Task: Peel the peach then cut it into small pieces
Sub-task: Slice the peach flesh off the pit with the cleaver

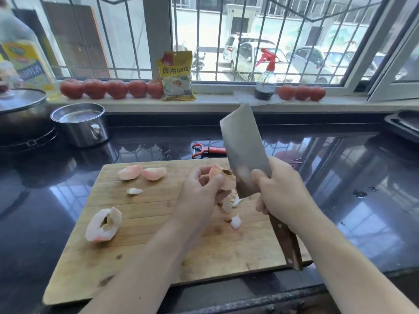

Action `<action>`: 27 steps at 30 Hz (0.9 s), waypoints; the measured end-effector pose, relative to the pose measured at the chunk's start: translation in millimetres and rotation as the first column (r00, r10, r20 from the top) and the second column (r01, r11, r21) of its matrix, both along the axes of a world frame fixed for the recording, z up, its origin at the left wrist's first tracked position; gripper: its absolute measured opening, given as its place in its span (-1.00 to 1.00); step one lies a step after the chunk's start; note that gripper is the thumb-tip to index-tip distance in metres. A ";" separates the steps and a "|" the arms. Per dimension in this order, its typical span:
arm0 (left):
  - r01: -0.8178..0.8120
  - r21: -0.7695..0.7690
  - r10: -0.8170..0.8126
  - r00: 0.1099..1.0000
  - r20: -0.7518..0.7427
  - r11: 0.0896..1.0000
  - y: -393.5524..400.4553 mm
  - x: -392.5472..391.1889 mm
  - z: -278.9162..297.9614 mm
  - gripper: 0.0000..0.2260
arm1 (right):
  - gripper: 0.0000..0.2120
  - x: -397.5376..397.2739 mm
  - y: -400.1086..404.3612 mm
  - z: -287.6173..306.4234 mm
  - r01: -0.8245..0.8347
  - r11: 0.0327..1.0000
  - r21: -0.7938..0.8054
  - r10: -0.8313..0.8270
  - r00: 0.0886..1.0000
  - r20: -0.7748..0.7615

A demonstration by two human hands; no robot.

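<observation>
My left hand holds a peeled peach piece with its brown pit showing, lifted above the wooden cutting board. My right hand grips a cleaver by its wooden handle, and the blade touches the held piece. A peeled peach half with an empty pit hollow lies at the board's left. Two wedges rest at the board's far side, with a small bit below them. Small cut scraps lie under my hands.
A red peeler lies on the dark countertop behind the board. A steel pot and a lidded pan stand at the back left. The windowsill holds a row of tomatoes, a yellow packet and a spray bottle.
</observation>
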State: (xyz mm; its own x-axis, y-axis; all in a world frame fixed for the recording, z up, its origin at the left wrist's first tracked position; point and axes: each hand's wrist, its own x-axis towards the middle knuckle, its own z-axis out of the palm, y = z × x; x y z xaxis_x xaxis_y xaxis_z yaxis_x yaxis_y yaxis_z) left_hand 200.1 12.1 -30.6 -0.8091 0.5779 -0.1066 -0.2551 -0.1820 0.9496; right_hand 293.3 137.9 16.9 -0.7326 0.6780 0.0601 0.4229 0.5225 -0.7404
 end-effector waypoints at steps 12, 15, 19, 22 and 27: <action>0.108 0.117 -0.131 0.970 0.206 0.987 -34.0 -12.4 11.3 -0.68 | -0.84 27.7 7.2 10.5 -0.086 0.821 -0.564 -0.073 0.965 -0.254; 0.075 0.219 -0.132 0.957 0.260 0.973 -34.8 -5.8 4.7 -0.63 | -0.83 29.9 -9.9 6.2 -0.089 0.652 -0.753 -0.177 0.948 -0.266; 0.024 0.276 -0.088 0.971 0.222 0.961 -32.7 3.2 -1.0 -0.63 | -0.81 32.1 -29.9 -4.0 -0.125 0.541 -0.832 -0.185 0.947 -0.262; -0.006 0.300 -0.054 0.980 0.193 0.954 -30.7 8.2 -3.5 -0.63 | -0.80 31.1 -33.7 -11.8 -0.123 0.532 -0.838 -0.195 0.945 -0.263; -0.040 0.343 -0.023 0.984 0.178 0.938 -28.5 14.8 -6.8 -0.64 | -0.82 28.6 -33.5 -18.0 -0.110 0.525 -0.844 -0.213 0.943 -0.255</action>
State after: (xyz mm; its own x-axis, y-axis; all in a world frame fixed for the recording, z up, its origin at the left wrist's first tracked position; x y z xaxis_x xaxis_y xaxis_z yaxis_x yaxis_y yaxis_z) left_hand 214.9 -16.4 -37.3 -0.8004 0.5979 -0.0435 -0.4095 -0.4923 0.7680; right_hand 321.9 104.4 -1.1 -0.7465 0.5613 -0.3572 0.1091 -0.4263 -0.8980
